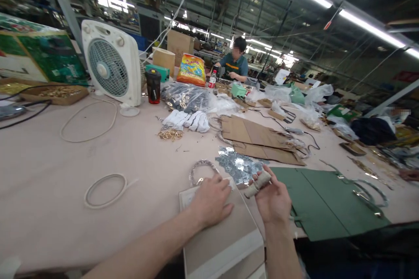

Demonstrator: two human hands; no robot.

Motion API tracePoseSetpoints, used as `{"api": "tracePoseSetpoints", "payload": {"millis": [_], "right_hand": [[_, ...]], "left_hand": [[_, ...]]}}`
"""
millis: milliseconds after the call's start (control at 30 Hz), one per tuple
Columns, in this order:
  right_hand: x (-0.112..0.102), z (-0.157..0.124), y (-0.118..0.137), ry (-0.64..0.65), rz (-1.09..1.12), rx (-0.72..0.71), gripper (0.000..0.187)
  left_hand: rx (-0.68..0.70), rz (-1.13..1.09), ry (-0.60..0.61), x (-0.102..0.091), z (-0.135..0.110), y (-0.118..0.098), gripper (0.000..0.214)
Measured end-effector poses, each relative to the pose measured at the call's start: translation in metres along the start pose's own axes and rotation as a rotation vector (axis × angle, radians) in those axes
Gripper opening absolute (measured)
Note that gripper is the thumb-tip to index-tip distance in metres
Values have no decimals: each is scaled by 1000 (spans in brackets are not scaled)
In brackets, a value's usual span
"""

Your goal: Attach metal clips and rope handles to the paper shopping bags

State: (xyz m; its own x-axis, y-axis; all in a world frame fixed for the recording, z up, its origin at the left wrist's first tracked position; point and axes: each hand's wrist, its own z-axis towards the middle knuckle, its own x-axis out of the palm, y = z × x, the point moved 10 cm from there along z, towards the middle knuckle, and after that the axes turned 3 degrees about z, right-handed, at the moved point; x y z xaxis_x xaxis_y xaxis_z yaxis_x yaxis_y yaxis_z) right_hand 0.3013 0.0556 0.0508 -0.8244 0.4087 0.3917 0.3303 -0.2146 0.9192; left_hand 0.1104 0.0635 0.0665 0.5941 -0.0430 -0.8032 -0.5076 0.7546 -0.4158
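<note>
1. The bench (49,174) is covered at its near side by a beige panel (225,237), its long axis run away from the body.
2. On the panel's far part, the left hand (211,202) is laid palm-down, fingers loosely spread, nothing visibly gripped.
3. Just beside the panel's right edge, the right hand (271,200) is turned palm-up, fingers curled around a small roll (262,179).
4. The roll is slanted, its lower end pointed toward the panel.

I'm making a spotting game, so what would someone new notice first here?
Probably the big white fan on the left, then the bright yellow-and-orange packet near the middle, farther back. Close by, the left hand rests on a pale bag, and the right hand holds a light roll-shaped thing left of the green panel.
</note>
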Motion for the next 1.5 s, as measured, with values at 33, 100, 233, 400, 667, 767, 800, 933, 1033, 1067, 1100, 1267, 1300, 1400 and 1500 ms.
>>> {"api": "tracePoseSetpoints", "payload": {"millis": [33,100,233,400,667,767,800,933,1033,1067,1100,1267,1300,1400,1500], "right_hand": [[12,3,-4,-16,74,16,35],[25,8,-10,-68,170,1,34],[28,9,-20,-112,232,-78,38],[22,6,-31,-108,215,-101,41],[29,7,-33,-106,238,-191,38],[37,7,-31,-76,168,-238,38],[41,7,-31,-56,117,-251,39],[60,7,-33,29,-122,-272,43],[65,7,-36,39,-184,-272,44],[65,6,-35,41,-188,-275,44],[65,6,-35,47,-186,-273,44],[55,15,-27,22,-9,-219,40],[53,19,-25,6,39,-209,39],[65,32,-28,40,73,-140,40],[88,39,-42,146,-44,-56,43]], "left_hand": [[-2,16,13,1,0,0,27],[-1,52,46,4,0,0,30],[2,82,81,7,-1,0,32],[3,93,96,8,-1,0,32],[13,170,182,12,-2,0,34],[11,191,202,12,-2,0,35],[11,194,207,13,-2,0,35],[3,175,230,15,-2,1,36],[-79,139,205,16,0,12,46],[-121,130,190,16,0,17,54],[-162,124,179,17,1,22,61],[-253,154,212,30,1,29,72],[-257,169,213,31,1,28,73],[-265,221,202,31,1,25,74],[-252,274,208,30,1,22,75]]}}
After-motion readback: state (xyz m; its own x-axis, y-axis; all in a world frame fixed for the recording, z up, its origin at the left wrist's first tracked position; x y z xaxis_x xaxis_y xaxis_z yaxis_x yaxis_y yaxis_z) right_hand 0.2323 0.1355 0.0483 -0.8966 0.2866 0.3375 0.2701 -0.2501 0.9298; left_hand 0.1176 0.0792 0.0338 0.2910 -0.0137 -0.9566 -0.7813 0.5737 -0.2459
